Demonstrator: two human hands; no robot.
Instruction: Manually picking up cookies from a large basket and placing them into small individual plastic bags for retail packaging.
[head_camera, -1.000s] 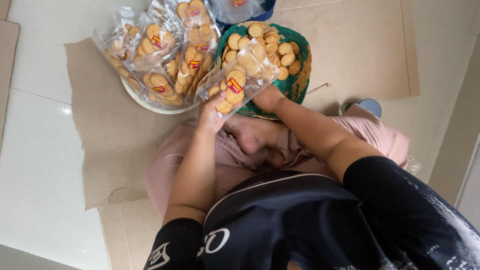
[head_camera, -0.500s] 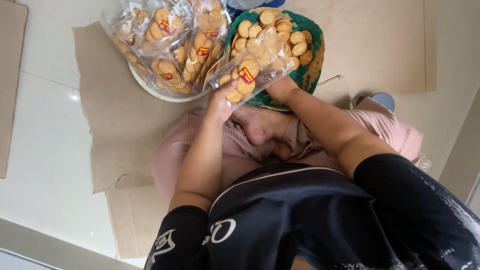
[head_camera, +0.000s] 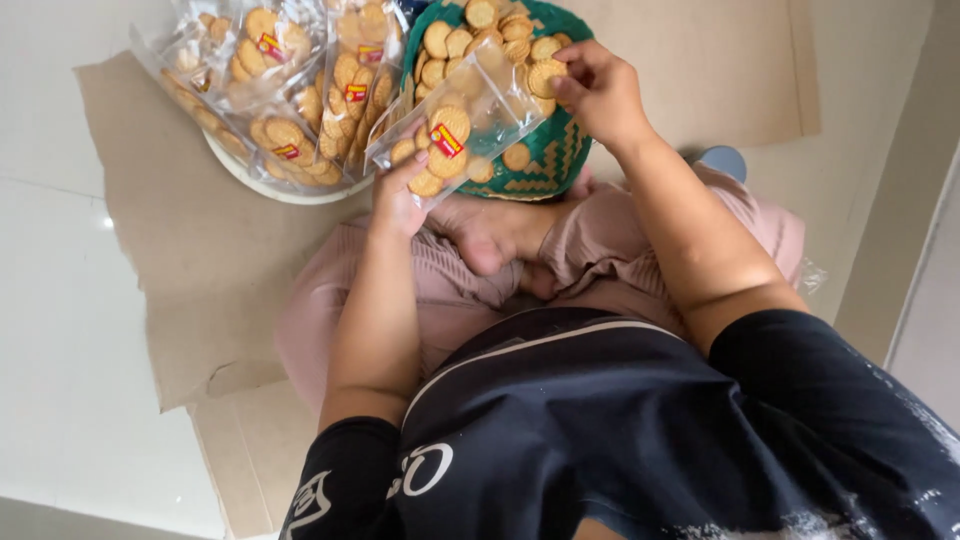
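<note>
Two hands hold one clear biscuit bag (head_camera: 455, 125) over the green woven basket (head_camera: 540, 165): left hand (head_camera: 400, 195) fingers grip its lower end, right hand (head_camera: 595, 90) fingers pinch its mouth beside loose biscuits (head_camera: 470, 35). Filling seems underway; filled packets (head_camera: 285, 90) lie left of the basket.

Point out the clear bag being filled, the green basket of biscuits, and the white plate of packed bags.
Clear bag (head_camera: 455, 125), head view, on its middle by the red label.
Green basket (head_camera: 545, 160), head view, on its woven front wall.
White plate (head_camera: 262, 185), head view, on its near rim.
</note>
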